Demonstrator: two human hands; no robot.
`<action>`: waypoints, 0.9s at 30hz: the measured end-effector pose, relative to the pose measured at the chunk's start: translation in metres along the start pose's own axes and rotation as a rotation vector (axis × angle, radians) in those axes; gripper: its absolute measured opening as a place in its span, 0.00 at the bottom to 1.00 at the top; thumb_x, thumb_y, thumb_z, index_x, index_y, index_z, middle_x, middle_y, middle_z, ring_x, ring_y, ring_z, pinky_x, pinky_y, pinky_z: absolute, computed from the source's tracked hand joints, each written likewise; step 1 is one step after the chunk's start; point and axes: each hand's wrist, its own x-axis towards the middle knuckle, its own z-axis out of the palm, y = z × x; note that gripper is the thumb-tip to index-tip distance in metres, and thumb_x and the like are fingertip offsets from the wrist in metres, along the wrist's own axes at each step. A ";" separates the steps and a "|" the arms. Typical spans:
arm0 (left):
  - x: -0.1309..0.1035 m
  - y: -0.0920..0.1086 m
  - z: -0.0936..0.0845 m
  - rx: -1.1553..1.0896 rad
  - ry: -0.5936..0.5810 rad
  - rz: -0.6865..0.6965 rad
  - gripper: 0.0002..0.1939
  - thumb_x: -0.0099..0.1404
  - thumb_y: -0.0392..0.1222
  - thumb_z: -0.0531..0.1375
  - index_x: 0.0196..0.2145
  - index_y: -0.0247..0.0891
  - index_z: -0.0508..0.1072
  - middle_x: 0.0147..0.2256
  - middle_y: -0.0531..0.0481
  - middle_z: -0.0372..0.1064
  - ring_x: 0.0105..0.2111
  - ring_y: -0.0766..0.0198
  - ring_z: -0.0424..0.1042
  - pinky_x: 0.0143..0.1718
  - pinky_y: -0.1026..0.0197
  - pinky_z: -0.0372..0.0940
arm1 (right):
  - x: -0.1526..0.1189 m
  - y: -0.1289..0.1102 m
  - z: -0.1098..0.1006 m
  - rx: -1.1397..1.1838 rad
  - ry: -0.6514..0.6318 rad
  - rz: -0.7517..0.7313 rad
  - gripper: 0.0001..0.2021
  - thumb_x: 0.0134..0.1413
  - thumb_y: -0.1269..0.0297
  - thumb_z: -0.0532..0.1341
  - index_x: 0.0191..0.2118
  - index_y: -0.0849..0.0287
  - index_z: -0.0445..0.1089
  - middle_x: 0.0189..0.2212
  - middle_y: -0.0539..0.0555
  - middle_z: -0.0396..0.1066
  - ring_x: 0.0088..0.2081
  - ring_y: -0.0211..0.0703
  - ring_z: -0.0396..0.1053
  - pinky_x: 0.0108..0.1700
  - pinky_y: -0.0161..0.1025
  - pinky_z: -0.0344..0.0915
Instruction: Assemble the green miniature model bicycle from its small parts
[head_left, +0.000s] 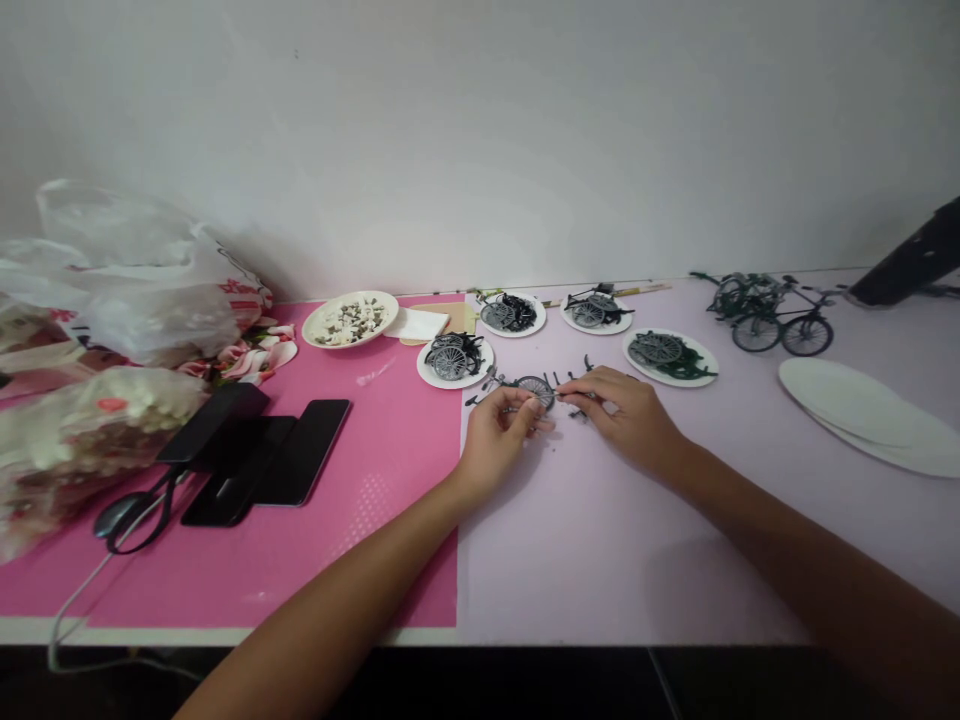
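My left hand (496,438) is closed, its thumb and fingers pinching a small grey spoked toy bicycle wheel (537,387) just above the table. Close to its right, my right hand (628,408) also pinches, with a thin small piece at its fingertips by the wheel's edge. Exactly what that piece is I cannot make out. Small dark bicycle parts (588,364) lie behind and around both hands, partly hidden by the fingers.
Plates of model parts, including a white plate (486,376), stand behind my hands. Assembled toy bicycles (808,334) and stacked white plates (847,400) are at right. On the left sit phones (304,455), plastic bags (142,280) and a bowl of small pieces (319,335).
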 end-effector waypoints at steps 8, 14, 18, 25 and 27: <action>0.001 -0.004 -0.001 0.014 -0.007 0.012 0.16 0.69 0.51 0.67 0.39 0.34 0.73 0.39 0.42 0.80 0.34 0.59 0.83 0.33 0.63 0.71 | -0.001 0.004 -0.002 0.017 -0.082 0.070 0.09 0.69 0.62 0.61 0.44 0.53 0.81 0.35 0.55 0.82 0.34 0.46 0.77 0.36 0.43 0.72; 0.002 -0.005 -0.002 0.013 0.003 0.012 0.14 0.69 0.49 0.67 0.38 0.34 0.73 0.36 0.44 0.80 0.33 0.60 0.83 0.32 0.64 0.70 | 0.001 0.000 -0.004 0.067 -0.146 0.152 0.10 0.70 0.62 0.60 0.44 0.54 0.79 0.32 0.52 0.81 0.32 0.44 0.77 0.35 0.40 0.71; 0.002 -0.004 -0.002 0.015 0.001 0.011 0.13 0.69 0.47 0.68 0.37 0.34 0.73 0.36 0.44 0.79 0.34 0.59 0.83 0.32 0.64 0.70 | 0.002 -0.003 -0.006 0.081 -0.182 0.171 0.11 0.71 0.61 0.58 0.41 0.54 0.79 0.28 0.51 0.80 0.30 0.44 0.76 0.34 0.40 0.71; 0.000 -0.003 -0.001 0.025 -0.016 0.010 0.14 0.68 0.49 0.68 0.37 0.34 0.73 0.35 0.43 0.80 0.35 0.58 0.83 0.34 0.63 0.72 | 0.002 -0.005 -0.007 0.065 -0.189 0.202 0.15 0.72 0.57 0.57 0.36 0.55 0.77 0.24 0.49 0.76 0.26 0.41 0.72 0.31 0.37 0.66; 0.000 -0.003 -0.001 0.029 -0.020 0.017 0.15 0.68 0.50 0.68 0.38 0.34 0.74 0.35 0.43 0.80 0.35 0.58 0.83 0.34 0.63 0.72 | 0.002 -0.006 -0.008 0.067 -0.208 0.230 0.16 0.72 0.56 0.57 0.34 0.55 0.76 0.22 0.48 0.74 0.24 0.40 0.71 0.30 0.36 0.64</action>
